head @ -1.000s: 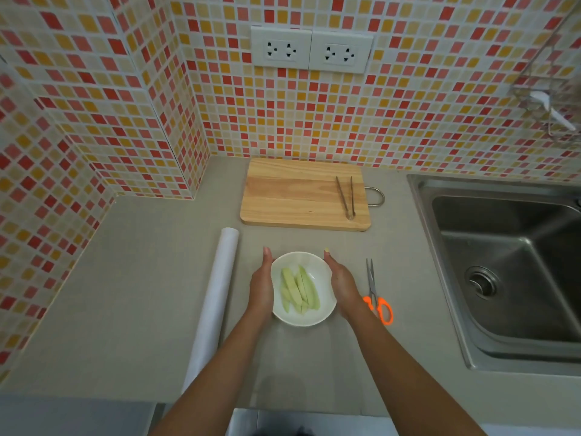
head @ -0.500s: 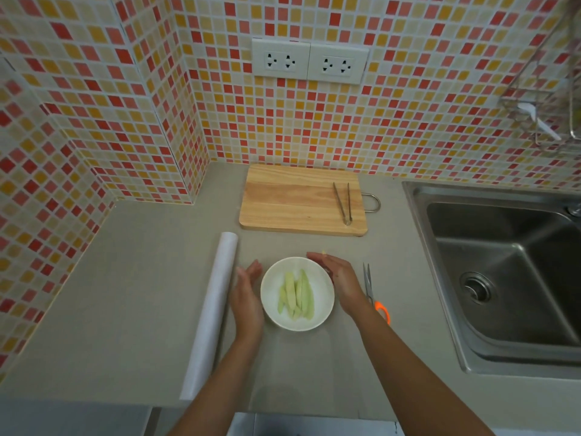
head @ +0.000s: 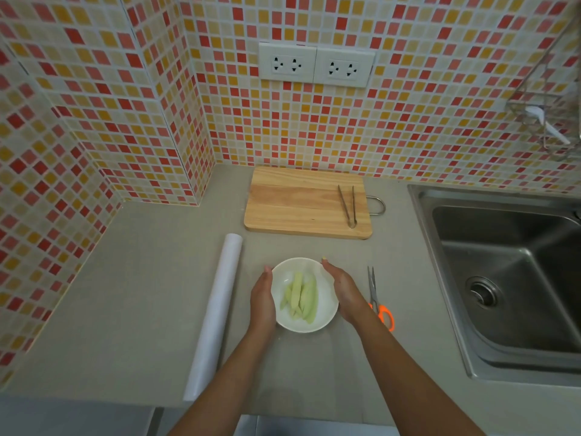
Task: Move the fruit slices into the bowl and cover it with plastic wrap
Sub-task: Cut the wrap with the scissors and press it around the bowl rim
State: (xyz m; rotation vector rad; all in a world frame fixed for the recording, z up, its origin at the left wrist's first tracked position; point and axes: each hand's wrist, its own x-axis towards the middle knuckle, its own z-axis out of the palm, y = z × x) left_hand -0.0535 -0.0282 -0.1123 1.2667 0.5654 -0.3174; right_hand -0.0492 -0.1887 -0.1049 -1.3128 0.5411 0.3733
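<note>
Both hands have closed back in: left hand [head: 262, 298] and right hand [head: 342, 289], open-palmed, press the bowl [head: 325, 316] sides, likely smoothing wrap over the fruit slices [head: 300, 297].

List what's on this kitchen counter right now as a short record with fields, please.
bowl: white bowl on the counter, between both hands
fruit slices: pale green fruit slices inside the bowl
left hand: left hand flat against the bowl's left side
right hand: right hand against its right side
plastic wrap roll: plastic wrap roll lying left of the bowl
wrap over bowl: cannot tell
scissors: orange-handled scissors right of the bowl
cutting board: wooden cutting board behind, with tongs on it
sink: steel sink at far right
</note>
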